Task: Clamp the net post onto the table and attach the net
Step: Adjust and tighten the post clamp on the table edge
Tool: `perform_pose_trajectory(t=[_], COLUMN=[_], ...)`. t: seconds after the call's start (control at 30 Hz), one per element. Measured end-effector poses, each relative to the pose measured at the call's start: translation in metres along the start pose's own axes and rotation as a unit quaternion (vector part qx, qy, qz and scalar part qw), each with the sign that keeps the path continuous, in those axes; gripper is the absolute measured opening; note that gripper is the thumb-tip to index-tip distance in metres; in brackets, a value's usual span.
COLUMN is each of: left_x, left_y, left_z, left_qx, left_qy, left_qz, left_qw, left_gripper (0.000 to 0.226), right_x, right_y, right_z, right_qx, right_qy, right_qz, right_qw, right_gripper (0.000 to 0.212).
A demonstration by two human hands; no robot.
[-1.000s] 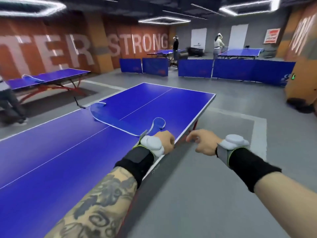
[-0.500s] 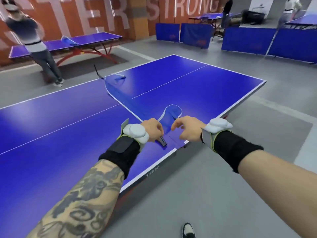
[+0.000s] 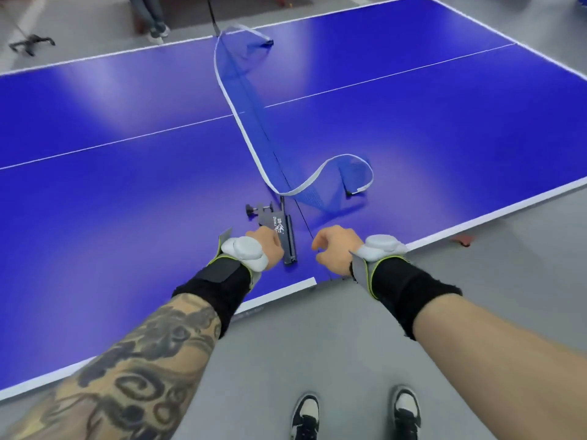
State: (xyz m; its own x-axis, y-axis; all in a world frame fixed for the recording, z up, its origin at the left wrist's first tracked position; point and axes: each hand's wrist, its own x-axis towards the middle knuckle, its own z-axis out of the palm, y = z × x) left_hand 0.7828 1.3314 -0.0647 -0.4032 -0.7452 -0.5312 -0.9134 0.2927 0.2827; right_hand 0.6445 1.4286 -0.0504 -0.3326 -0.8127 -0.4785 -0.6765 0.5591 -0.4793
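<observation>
A: What has changed since half a second ago?

B: The person's hands were close together over the post then. Now the right hand [image 3: 336,249] has drawn off to the right, and the net post [image 3: 281,228] lies in plain sight.

A: Where is it?

B: Flat on the blue table [image 3: 127,185], near its near edge, just left of the dark seam across the middle. Its screw knob [image 3: 251,209] points left. White lettering on it is too blurred to read.

A: Does the left hand [image 3: 268,249] grip it?

B: That cannot be told. The back of the hand covers the post's left edge, and the fingers are hidden beneath it.

A: And the right?

B: Its fingers are loosely curled, apart from the post, with nothing seen in them.

A: The net?

B: The net [image 3: 254,128] lies slack across the table, looping to the right near the post. Its near end sits just beyond the post; whether they touch is unclear. The far end curls at the far edge beside a thin dark rod [image 3: 212,14], cut off by the frame.

A: Anything else?

B: A pair of shoes [image 3: 305,414] on the grey floor, and someone's legs [image 3: 152,17] beyond the table, cropped at the top.
</observation>
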Motion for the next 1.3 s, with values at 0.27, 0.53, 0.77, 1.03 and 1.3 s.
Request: perform_pose_trajectory(t=[0.27,0.53,0.77,1.03,1.3], left_x=[0.072,0.134,0.153,0.095,0.043], left_y=[0.020,0.032,0.042,0.040,0.042], left_z=[0.072,0.097,0.098,0.088,0.081], left_qx=[-0.041,-0.046,-0.081,-0.190,-0.332], left_qy=[0.051,0.102,0.121,0.121,0.109], left_qz=[-0.126,-0.204,-0.232,-0.155,-0.175], left_qw=[0.990,0.972,0.962,0.962,0.920], left_gripper=[0.037,0.065,0.079,0.086,0.050], right_x=[0.077,0.120,0.130,0.126,0.110], right_y=[0.062,0.084,0.089,0.079,0.062], right_z=[0.019,0.025,0.017,0.016,0.025], right_qx=[-0.040,-0.073,-0.077,-0.040,-0.033], right_qy=[-0.081,-0.114,-0.104,-0.071,-0.091], right_qz=[-0.067,-0.101,-0.107,-0.094,-0.080], right_qw=[0.994,0.986,0.986,0.992,0.992], right_gripper=[0.029,0.033,0.029,0.029,0.044])
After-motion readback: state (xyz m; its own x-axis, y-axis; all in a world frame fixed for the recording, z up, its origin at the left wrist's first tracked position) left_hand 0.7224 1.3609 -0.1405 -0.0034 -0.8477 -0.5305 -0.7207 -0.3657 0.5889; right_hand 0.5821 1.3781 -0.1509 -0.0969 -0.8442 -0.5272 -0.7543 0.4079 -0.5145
